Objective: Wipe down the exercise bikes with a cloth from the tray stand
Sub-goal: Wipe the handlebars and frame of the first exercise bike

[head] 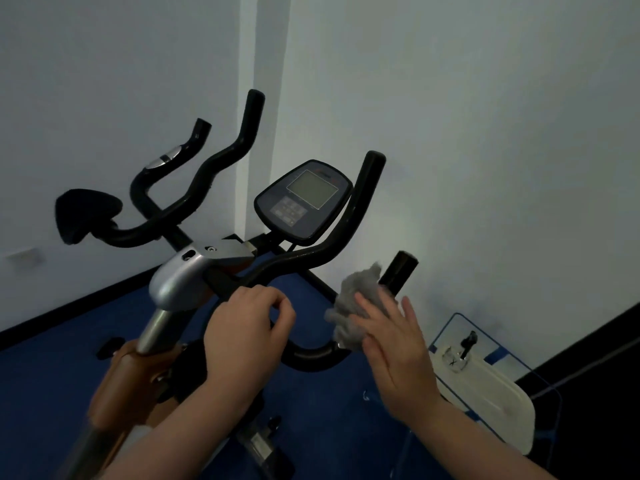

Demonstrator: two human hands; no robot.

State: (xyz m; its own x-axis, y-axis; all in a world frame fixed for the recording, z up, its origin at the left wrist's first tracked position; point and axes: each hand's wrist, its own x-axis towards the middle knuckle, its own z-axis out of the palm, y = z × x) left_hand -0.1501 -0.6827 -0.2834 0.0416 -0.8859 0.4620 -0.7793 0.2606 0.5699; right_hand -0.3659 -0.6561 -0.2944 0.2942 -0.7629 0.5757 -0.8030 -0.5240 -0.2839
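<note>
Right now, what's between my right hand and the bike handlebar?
In the head view, the grey cloth lies between the right hand and the black handlebar; the flat palm presses the cloth against the bar.

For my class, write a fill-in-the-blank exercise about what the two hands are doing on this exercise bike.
1. The right hand presses a grey ____ against the handlebar.
2. The left hand holds the bar and carries ____.
3. The console screen is ____, showing no readout.
4. The floor is ____ in colour.

Missing words: cloth; nothing; blank; blue
</note>
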